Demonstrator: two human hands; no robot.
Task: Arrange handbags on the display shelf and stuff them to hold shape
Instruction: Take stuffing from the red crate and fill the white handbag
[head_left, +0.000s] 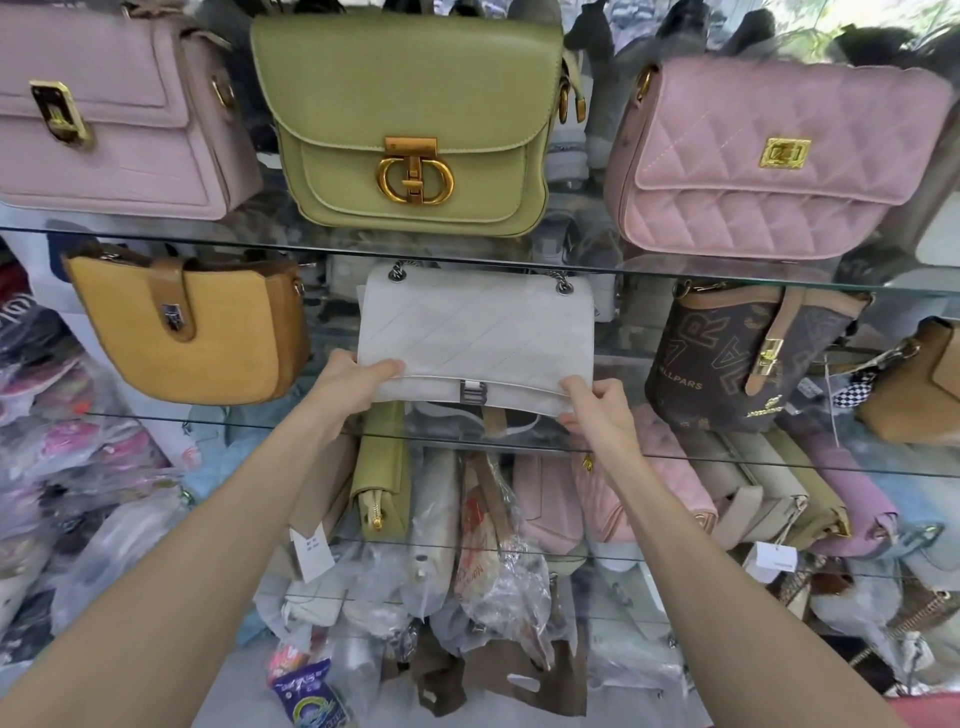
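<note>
Glass shelf (311, 415), white handbag (478, 327) between gripping fingers (387, 368)

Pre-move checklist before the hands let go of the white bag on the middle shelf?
1. Left hand grips the white quilted bag at its lower left corner: ok.
2. Right hand grips the lower right corner: ok.
3. Bag sits between the mustard bag and the brown monogram bag, gaps on both sides: ok.
4. Bag front with the clasp faces outward: ok.
5. Bag base fully seated on the glass shelf: cannot tell, the hands cover the lower corners.
6. Bag stuffed to hold shape: cannot tell, the flap is closed.
</note>
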